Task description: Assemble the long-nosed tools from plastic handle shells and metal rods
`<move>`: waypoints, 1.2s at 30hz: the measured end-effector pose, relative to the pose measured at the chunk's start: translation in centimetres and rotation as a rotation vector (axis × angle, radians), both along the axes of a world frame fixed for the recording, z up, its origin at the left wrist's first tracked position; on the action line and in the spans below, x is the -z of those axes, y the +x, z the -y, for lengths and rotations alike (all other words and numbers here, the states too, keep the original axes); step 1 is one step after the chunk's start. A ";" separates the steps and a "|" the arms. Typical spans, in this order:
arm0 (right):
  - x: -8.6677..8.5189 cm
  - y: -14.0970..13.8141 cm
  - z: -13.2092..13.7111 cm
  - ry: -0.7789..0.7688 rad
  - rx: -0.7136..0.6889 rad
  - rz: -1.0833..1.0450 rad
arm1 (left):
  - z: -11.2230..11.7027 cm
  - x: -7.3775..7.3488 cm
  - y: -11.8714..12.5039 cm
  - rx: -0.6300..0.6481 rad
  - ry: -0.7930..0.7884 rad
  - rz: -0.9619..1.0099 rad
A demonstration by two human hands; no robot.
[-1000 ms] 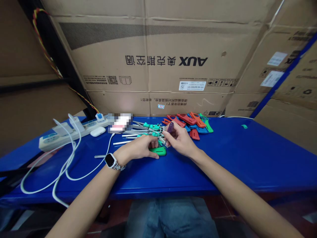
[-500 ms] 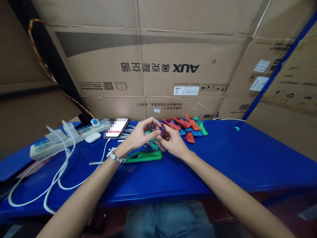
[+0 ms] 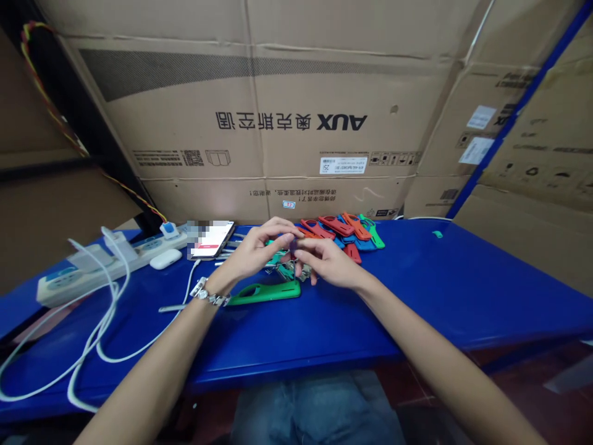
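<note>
My left hand (image 3: 259, 249) and my right hand (image 3: 330, 261) meet over the table, fingertips closed around a small dark purple piece (image 3: 293, 245). The fingers cover most of it, so its kind cannot be made out. A thin metal part (image 3: 295, 269) points down below the fingers; whether it joins the purple piece is unclear. Just under the hands lie small teal pieces (image 3: 274, 259) and shiny metal parts (image 3: 303, 272), partly covered. Nearer to me, a green plastic handle-like piece (image 3: 266, 293) with an oval finger hole and a slot lies flat.
Red plastic pieces (image 3: 336, 225), with orange, blue and green ones, are piled behind my right hand. To the left are a phone (image 3: 214, 240), a white case (image 3: 165, 259), a power strip (image 3: 69, 284) and looping white cables (image 3: 111, 309). Cardboard (image 3: 296, 93) backs the blue table (image 3: 417, 290).
My hands have drawn closer over the purple piece, and it is now more hidden. My right fingers have turned and straightened somewhat. The view has shifted slightly.
</note>
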State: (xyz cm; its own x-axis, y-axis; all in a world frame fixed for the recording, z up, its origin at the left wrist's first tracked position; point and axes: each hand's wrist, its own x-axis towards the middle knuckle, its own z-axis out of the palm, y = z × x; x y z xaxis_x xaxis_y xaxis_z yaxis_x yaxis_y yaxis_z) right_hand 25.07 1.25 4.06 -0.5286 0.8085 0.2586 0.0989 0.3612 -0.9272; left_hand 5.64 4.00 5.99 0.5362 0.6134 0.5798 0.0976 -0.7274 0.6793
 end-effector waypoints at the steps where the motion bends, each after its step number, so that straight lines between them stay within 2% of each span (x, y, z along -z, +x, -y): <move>1: 0.1 0.0 0.0 0.008 0.041 -0.001 | 0.0 0.0 0.0 0.012 -0.004 -0.011; 4: 0.8 -0.4 -0.2 0.059 0.154 -0.056 | 0.5 0.3 1.2 -0.032 -0.036 0.057; 7: 1.8 -1.0 -0.4 0.093 0.206 -0.133 | 1.0 0.9 3.1 -0.207 -0.122 0.323; 9: 2.3 -1.3 -0.3 0.074 0.221 -0.168 | 1.2 1.2 3.9 -0.260 -0.167 0.434; 12: 2.1 -1.4 0.0 0.068 0.218 -0.176 | 1.2 1.1 3.6 -0.205 -0.164 0.372; 17: 0.2 -0.5 0.9 0.064 0.060 -0.083 | 0.7 0.3 1.1 -0.099 -0.023 0.116; 19: -0.1 -0.3 1.0 0.064 0.052 -0.052 | 0.7 0.2 0.7 -0.063 -0.020 0.067; 22: 0.5 -0.6 0.5 0.107 0.156 -0.098 | 0.9 0.4 1.2 -0.051 -0.060 0.114; 27: 2.3 -1.9 -0.7 0.258 0.350 -0.125 | 1.1 1.0 3.2 -0.220 -0.160 0.334; 29: 2.5 -2.1 -0.8 0.266 0.395 -0.128 | 1.2 1.0 3.3 -0.219 -0.168 0.341; 31: 2.1 -1.8 -0.5 0.233 0.363 -0.150 | 1.1 0.9 3.0 -0.184 -0.120 0.276; 35: 0.5 -0.4 0.2 0.143 0.103 -0.050 | 1.0 0.5 1.6 -0.106 0.064 0.070; 36: 0.2 -0.1 0.3 0.137 0.073 -0.015 | 0.9 0.5 1.4 -0.087 0.088 0.043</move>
State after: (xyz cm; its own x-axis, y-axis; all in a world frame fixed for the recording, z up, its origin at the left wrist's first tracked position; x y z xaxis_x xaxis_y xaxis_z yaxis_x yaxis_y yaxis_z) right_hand 24.96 0.94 3.85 -0.4646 0.8014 0.3767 0.1159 0.4768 -0.8713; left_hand 7.07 3.08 5.50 0.4568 0.6023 0.6547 0.1347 -0.7743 0.6184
